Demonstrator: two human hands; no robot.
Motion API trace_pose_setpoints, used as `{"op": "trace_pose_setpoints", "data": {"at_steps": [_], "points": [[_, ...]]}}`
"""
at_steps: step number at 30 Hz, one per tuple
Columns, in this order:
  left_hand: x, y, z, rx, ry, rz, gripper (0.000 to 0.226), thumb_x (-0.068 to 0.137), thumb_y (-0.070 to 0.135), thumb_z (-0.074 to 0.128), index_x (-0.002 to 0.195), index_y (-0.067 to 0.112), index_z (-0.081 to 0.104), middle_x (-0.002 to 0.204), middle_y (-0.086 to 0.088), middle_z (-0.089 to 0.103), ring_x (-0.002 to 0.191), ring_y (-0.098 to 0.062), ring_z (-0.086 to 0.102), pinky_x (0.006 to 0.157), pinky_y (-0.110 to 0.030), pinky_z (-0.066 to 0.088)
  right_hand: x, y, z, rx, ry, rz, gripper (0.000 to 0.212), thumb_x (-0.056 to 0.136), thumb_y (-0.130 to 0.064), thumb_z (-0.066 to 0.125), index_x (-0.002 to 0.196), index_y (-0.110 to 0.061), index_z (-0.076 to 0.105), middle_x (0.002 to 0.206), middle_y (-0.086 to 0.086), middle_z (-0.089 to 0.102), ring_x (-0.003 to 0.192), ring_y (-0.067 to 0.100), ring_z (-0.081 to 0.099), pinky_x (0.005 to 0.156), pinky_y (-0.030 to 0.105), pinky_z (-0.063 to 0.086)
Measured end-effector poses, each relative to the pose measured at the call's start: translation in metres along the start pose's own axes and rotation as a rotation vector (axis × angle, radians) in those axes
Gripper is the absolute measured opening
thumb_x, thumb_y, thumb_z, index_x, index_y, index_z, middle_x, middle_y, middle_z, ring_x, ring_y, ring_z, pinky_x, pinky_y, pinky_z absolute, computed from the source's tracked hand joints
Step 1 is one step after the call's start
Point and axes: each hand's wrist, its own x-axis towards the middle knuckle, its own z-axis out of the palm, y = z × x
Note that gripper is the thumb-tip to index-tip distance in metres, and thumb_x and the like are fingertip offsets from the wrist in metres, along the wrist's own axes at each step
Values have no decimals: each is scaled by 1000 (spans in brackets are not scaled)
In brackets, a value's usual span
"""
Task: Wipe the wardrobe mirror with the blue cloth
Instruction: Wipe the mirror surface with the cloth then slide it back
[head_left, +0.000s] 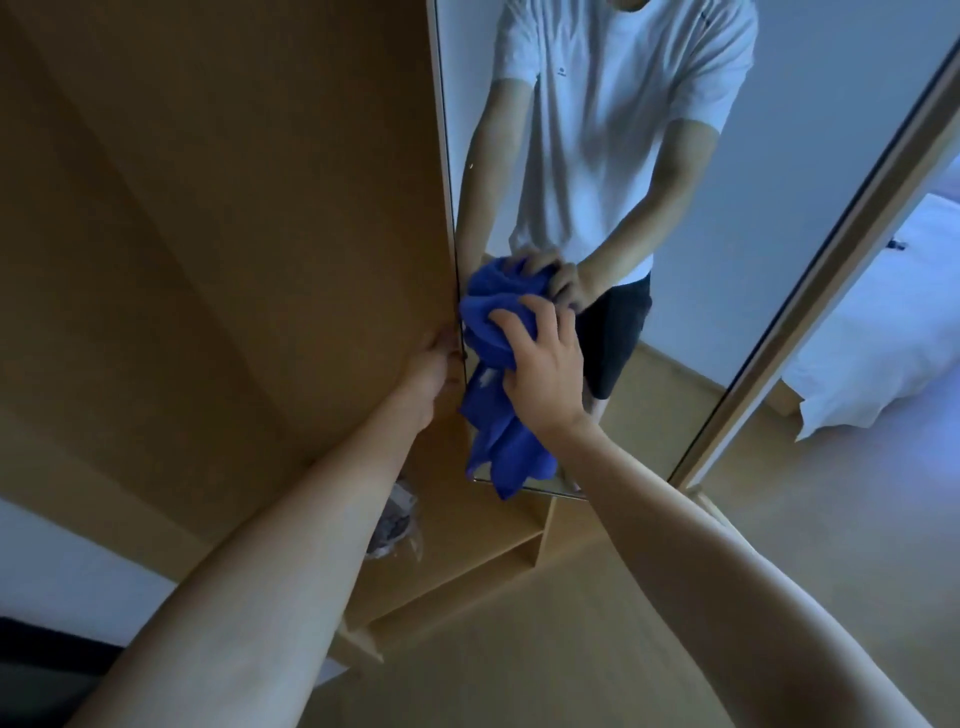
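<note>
The wardrobe mirror (727, 218) is a tall glass panel on an open wooden door, showing a reflected person in a white shirt. My right hand (540, 364) grips a bunched blue cloth (493, 415) and presses it against the lower left part of the glass; the cloth's loose end hangs down to the mirror's bottom edge. My left hand (431, 374) holds the left edge of the mirror door, with its fingers curled round the edge and partly hidden behind it.
The wooden wardrobe (208, 208) fills the left side. A shelf below holds a clear plastic bag (395, 525). A white bed (883, 338) stands at the right, on a light wooden floor (519, 649).
</note>
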Motion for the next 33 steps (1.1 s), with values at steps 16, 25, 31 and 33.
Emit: {"op": "trace_pose_setpoints", "data": {"at_steps": [16, 25, 31, 33], "points": [[16, -15, 20, 83, 179, 67, 33, 106, 31, 32, 132, 20, 49, 113, 2, 59, 99, -17, 56, 81, -36, 49, -117, 73, 9, -82, -471, 252, 61, 70, -14, 76, 125, -25, 53, 130, 3, 46, 109, 29, 43, 91, 41, 47], [4, -3, 34, 134, 168, 56, 35, 105, 26, 38, 136, 11, 44, 126, -8, 55, 118, -31, 52, 107, -49, 42, -70, 82, -47, -34, -223, 371, 63, 69, -2, 71, 127, -18, 56, 129, 9, 47, 111, 32, 41, 92, 48, 46], [-2, 14, 40, 253, 209, 28, 38, 103, 15, 40, 139, 3, 43, 138, -18, 50, 126, -37, 48, 108, -45, 38, -10, 87, -107, -42, -24, 353, 62, 70, 0, 65, 128, -19, 54, 133, 8, 43, 115, 33, 40, 86, 48, 48], [-3, 23, 43, 276, 216, -1, 43, 103, 17, 42, 143, 1, 39, 141, -19, 47, 128, -36, 47, 106, -43, 38, 15, 88, -130, -33, 63, 331, 62, 69, 0, 63, 126, -20, 54, 131, 8, 43, 115, 33, 41, 84, 48, 49]]}}
